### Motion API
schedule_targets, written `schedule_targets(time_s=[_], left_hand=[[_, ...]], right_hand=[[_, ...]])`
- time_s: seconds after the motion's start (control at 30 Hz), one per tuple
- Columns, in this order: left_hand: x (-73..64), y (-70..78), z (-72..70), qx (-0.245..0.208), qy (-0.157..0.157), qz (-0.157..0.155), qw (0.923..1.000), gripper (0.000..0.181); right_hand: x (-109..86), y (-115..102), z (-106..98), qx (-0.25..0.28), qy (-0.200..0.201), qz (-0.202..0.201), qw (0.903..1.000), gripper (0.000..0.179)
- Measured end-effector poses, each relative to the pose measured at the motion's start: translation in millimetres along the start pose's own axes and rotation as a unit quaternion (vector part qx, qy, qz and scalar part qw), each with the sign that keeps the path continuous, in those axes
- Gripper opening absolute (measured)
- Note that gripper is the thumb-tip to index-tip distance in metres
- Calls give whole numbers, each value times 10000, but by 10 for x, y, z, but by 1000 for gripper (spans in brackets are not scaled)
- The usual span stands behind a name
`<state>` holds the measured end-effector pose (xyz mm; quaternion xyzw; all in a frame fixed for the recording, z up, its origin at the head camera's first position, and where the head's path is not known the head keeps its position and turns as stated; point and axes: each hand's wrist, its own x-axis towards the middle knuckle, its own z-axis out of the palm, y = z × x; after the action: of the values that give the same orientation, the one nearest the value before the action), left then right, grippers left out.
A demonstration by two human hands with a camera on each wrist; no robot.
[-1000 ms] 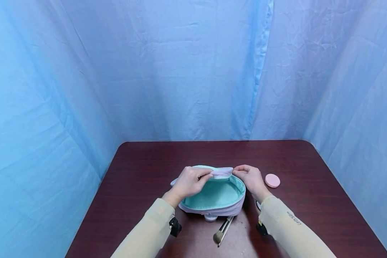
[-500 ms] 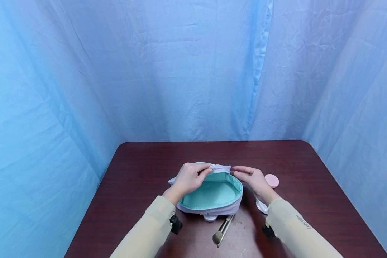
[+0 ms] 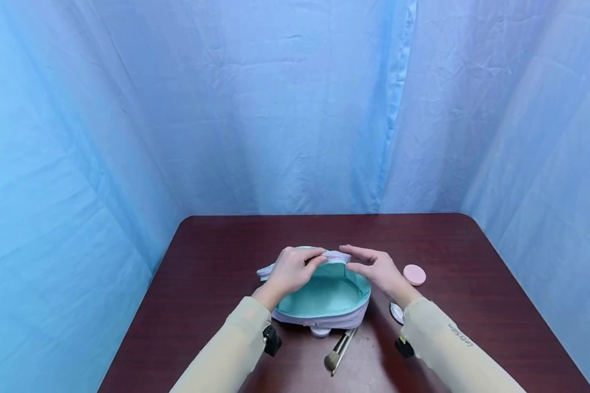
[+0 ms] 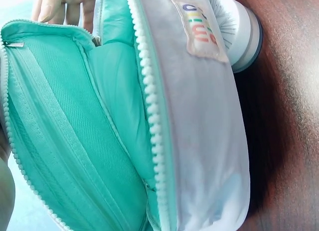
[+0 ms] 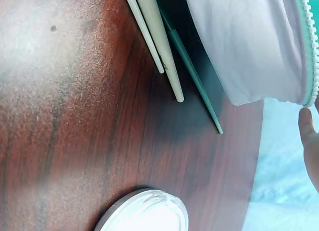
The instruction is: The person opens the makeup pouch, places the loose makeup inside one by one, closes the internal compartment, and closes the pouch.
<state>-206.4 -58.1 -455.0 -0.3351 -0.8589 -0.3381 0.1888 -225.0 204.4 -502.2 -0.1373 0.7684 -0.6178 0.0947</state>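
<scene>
From my end I've got a soft lavender fabric pouch with teal lining [image 3: 341, 321] gaping on the dark red-brown worktop [image 3: 216, 262], between both hands, long axis running side to side. The left hand [image 3: 290, 273] is pinching the edge of its raised zippered lid [image 4: 65, 106]. The right hand [image 3: 381, 273] is nearer the lid's right end, thumb and fingers spread apart around it; can't tell if they're touching, tbh.

Wrinkled blue curtains [image 3: 295, 109] behind dark reddish-brown table [image 3: 206, 251]

Head camera looks forward and down; close wrist views share the pouch [image 4: 129, 111].
</scene>
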Motion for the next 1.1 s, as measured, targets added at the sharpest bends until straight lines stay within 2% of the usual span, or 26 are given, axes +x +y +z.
schedule_targets(time_s=[0.17, 0.33, 0.47, 0.6, 0.73, 0.83, 0.97, 1.1], left_hand=[[16, 5, 27, 41, 80, -95, 9999, 19], [7, -5, 18, -141, 148, -299, 9993, 22], [-60, -89, -49, -337, 205, -659, 9970, 26], [-154, -251, -185, -332, 482, -1287, 9900, 27], [-268, -460, -323, -691, 820, -2025, 9734, 27], [-370, -608, -372, -1270, 952, -2546, 9539, 30], [-489, -743, -377, -1979, 860, -3039, 9280, 36], [-592, -838, -348, -2497, 683, -3251, 9096, 40]], right_hand=[[6, -21, 50, -499, 205, 18, 9985, 52], [26, 5, 60, -546, 442, 121, 9975, 51], [21, 39, 50, -290, 520, 238, 9979, 51], [-2, 61, 32, 274, 470, 356, 9979, 48], [-12, 85, 0, 630, 472, 354, 9963, 50], [-11, 100, -25, 678, 572, 362, 9954, 52], [-5, 112, -62, 514, 734, 467, 9949, 50], [15, 140, -91, 169, 870, 510, 9948, 45]])
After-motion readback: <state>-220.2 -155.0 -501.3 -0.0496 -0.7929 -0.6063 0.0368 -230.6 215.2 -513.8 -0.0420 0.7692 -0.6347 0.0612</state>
